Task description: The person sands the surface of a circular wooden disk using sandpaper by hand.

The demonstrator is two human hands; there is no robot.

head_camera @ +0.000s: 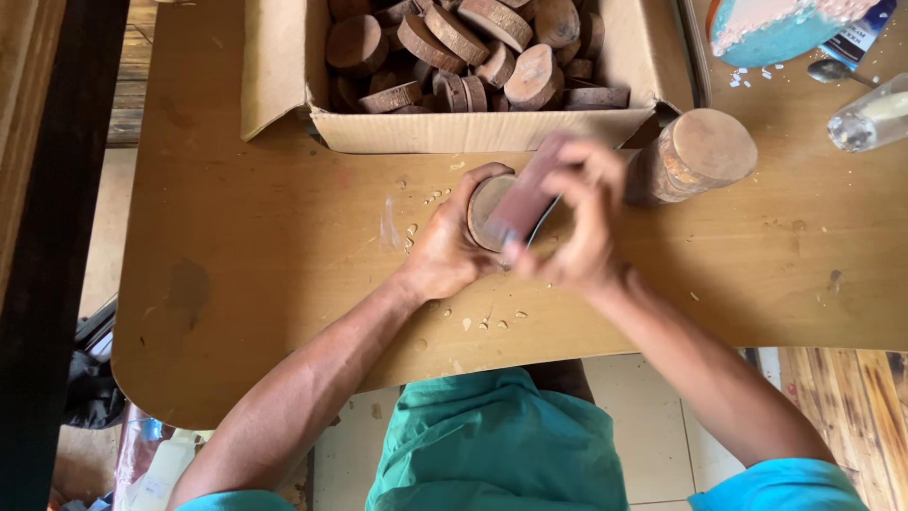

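**Wood slice gets its face sanded at a cluttered workbench**

Wood slice (486,210), a round disc still ringed with bark, sits cupped in the left hand (445,248), whose fingers curl closed round its rim and hold it just above the table (236,265), in front of the carton. The right hand (582,232) is closed on a reddish-brown strip of sandpaper (530,194), thumb and fingers pinching it so that the strip lies slantwise across the pale cut face. The step in hand looks to be smoothing that face; the stroke seems to call for firm, even pressure from the right while the left keeps the disc from turning. The strip is blurred, so its grain cannot be read.

Just beside the right hand stands a short cylindrical stack of wood rounds (695,156), flat-topped and rough-sided. Behind both hands an open cardboard box (473,131) holds a jumble of further bark-edged slices, dark and uneven. Pale chips and crumbs speckle the smooth tan tabletop near the wrists. At the far right corner lie a clear bottle (870,118), a spoon (837,71) and a turquoise object (785,28) with a paler, patchy top.
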